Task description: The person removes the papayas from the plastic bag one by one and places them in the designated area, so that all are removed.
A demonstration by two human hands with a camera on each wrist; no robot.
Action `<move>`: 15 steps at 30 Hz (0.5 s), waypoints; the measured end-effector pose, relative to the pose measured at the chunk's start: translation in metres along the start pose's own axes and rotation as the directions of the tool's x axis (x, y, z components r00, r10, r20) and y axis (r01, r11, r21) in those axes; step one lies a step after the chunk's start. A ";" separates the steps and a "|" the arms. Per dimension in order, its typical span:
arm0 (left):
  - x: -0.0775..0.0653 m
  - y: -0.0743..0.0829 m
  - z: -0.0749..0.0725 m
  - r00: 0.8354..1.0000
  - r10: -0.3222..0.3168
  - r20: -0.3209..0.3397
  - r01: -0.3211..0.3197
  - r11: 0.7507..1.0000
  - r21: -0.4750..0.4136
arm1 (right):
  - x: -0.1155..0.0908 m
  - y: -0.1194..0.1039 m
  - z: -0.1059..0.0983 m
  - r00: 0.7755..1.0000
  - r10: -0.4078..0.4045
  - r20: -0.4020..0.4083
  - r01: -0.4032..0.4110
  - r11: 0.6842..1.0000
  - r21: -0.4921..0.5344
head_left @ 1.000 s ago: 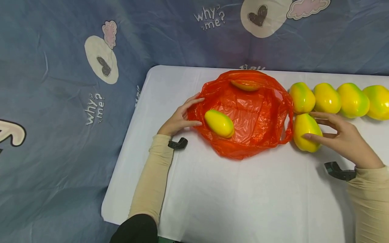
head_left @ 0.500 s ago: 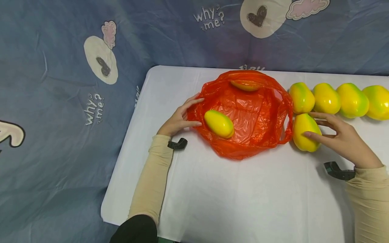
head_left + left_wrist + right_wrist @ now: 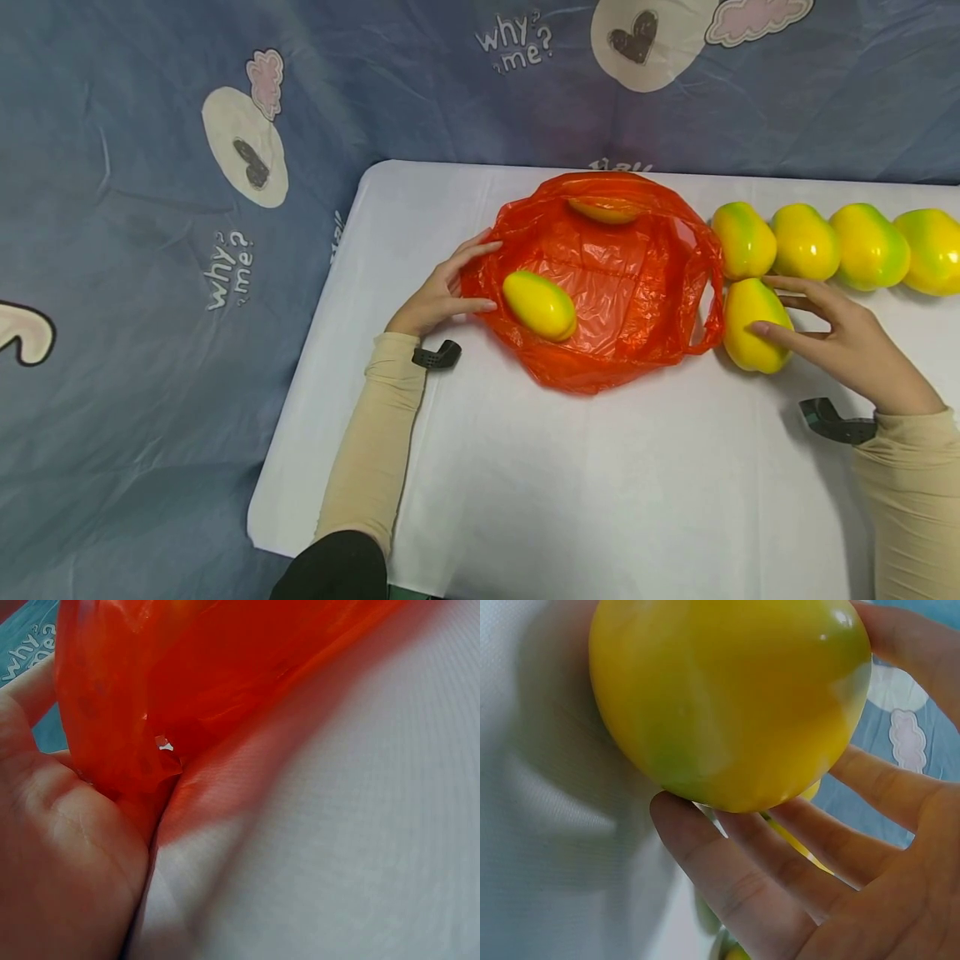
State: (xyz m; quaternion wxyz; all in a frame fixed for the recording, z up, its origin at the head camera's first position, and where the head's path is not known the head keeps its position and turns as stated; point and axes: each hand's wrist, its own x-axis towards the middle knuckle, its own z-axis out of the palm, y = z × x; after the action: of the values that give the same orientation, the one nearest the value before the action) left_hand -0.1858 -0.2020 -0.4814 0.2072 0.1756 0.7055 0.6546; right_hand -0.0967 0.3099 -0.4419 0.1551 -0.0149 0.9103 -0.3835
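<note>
A red plastic bag lies on the table with its mouth spread wide. One yellow-green mango rests in its left part, and a second mango shows through the red plastic at the back. My left hand touches the bag's left side, thumb and index finger spread apart at its rim; in the left wrist view the red plastic lies by the palm. Beside the bag's right handle, my right hand holds another mango between thumb and fingers. That mango fills the top of the right wrist view.
Several more mangoes stand in a row along the back right, just behind the right hand. White cloth covers the table. A blue printed curtain hangs behind and to the left.
</note>
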 end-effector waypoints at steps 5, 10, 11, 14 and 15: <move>0.000 0.000 0.000 1.000 0.000 0.002 0.000 1.000 0.004 | 0.000 0.000 0.000 1.000 0.005 0.004 -0.005 1.000 0.010; 0.000 0.000 0.000 1.000 -0.003 -0.001 0.003 1.000 0.002 | 0.000 -0.001 -0.001 1.000 -0.001 -0.004 0.001 1.000 0.004; 0.000 0.000 0.000 1.000 -0.003 -0.002 0.003 1.000 0.002 | 0.000 -0.001 -0.001 1.000 -0.005 -0.006 0.005 1.000 0.001; 0.000 0.000 0.000 1.000 -0.001 -0.002 0.001 1.000 0.004 | 0.000 -0.001 -0.002 1.000 -0.013 -0.017 0.013 1.000 -0.015; 0.000 0.000 0.000 1.000 0.000 -0.002 0.000 1.000 0.007 | 0.000 0.000 -0.003 1.000 -0.015 -0.023 0.014 1.000 -0.021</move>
State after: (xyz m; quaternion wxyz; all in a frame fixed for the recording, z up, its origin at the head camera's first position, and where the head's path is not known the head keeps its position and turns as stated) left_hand -0.1855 -0.2019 -0.4811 0.2059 0.1753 0.7079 0.6525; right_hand -0.0978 0.3115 -0.4402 0.1418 -0.0187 0.9158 -0.3753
